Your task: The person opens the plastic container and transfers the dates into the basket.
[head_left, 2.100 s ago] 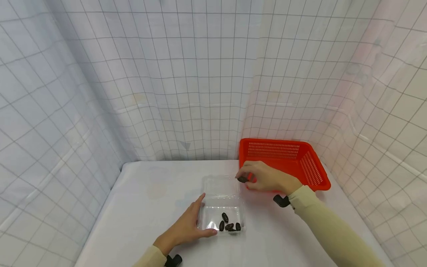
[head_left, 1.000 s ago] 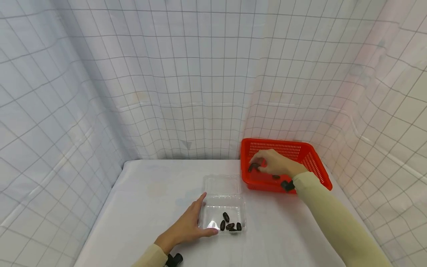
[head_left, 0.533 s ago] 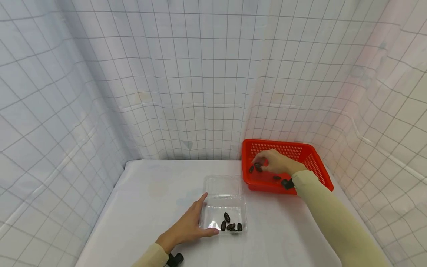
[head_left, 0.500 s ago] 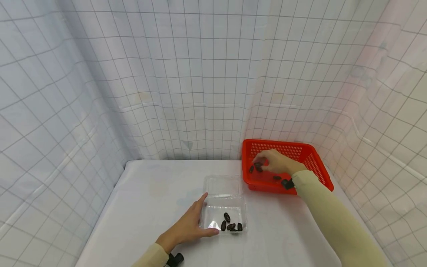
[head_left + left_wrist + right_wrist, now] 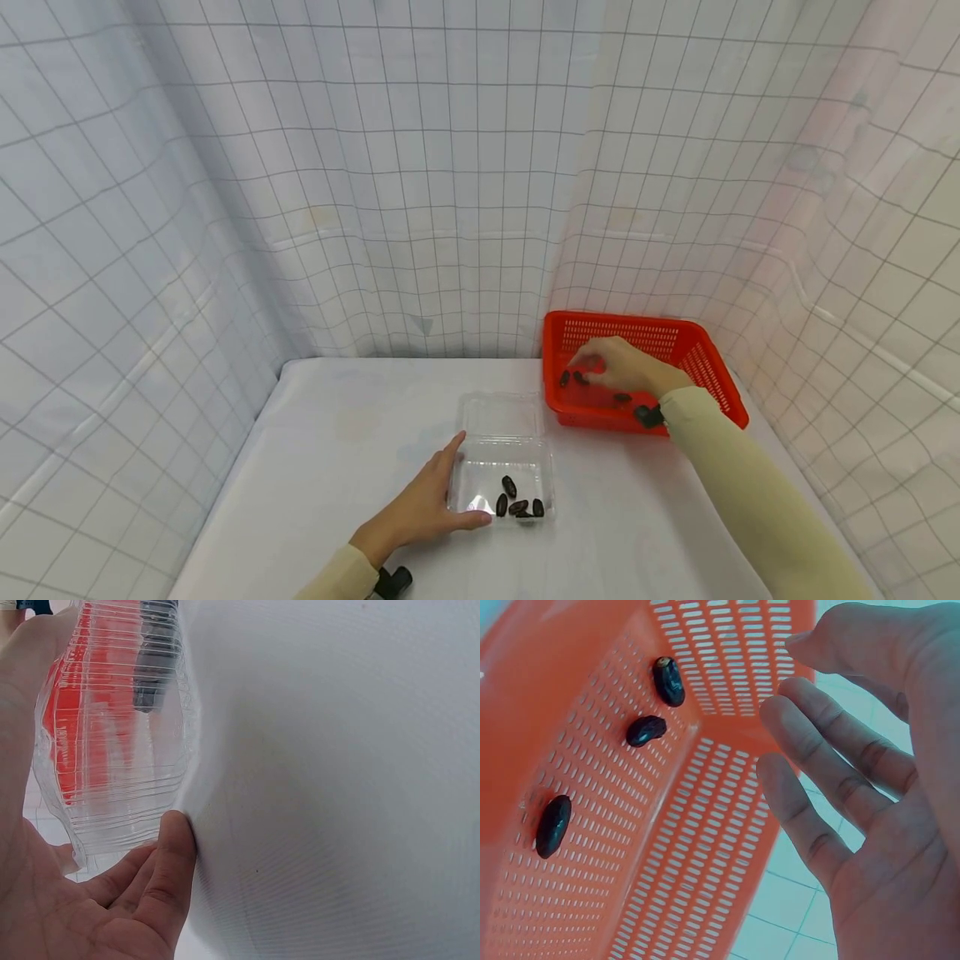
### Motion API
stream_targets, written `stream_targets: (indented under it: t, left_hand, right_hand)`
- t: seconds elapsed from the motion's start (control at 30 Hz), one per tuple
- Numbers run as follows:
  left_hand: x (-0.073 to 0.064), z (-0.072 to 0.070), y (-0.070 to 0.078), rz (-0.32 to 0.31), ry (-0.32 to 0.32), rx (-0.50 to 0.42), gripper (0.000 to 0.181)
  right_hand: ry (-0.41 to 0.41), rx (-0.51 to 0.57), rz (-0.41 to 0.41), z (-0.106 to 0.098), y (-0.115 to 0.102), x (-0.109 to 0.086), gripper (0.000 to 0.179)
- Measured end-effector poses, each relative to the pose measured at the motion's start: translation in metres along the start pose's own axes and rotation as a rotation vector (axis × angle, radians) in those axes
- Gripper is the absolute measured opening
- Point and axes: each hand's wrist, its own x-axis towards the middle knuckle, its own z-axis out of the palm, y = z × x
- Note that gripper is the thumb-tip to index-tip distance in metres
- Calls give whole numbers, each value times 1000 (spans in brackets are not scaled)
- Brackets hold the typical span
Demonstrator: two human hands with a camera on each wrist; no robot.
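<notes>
My left hand (image 5: 426, 502) holds a clear plastic box (image 5: 498, 460), its thumb at the front wall and its fingers along the left side. The box's lid lies folded back, and several dark dates (image 5: 510, 487) are in its front part. In the left wrist view, fingertips (image 5: 175, 829) touch the ribbed box wall. Inside the red basket is my right hand (image 5: 621, 367), its fingers apart with nothing between them. Three dates lie on the basket floor: one date (image 5: 668, 681) near the corner, another date (image 5: 646, 730) close by, a third date (image 5: 553, 826) farther off.
The red plastic basket (image 5: 712, 367) with slotted walls stands at the table's back right. White cloth covers the table (image 5: 337, 425). Gridded white curtains (image 5: 420, 183) hang behind and on both sides.
My right hand carried a date from beside the clear box into the red basket and has let go of it there. My left hand has stayed at the box.
</notes>
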Motion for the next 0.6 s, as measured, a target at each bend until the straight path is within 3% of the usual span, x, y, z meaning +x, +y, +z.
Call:
stream_targets:
  t: [0.2,0.5,0.6]
  left_hand:
    - [1,1,-1,-3,0,-6,140]
    - [0,-1,-1,10,-4,0,140]
    - [-1,-2,0,14,-3,-1,140]
  right_hand:
    - [20,-6,-12,0,-11,-6,30]
    - [30,-63,-167,5,-38,-11,30]
    - [13,-60,-182,9,-49,-13,30]
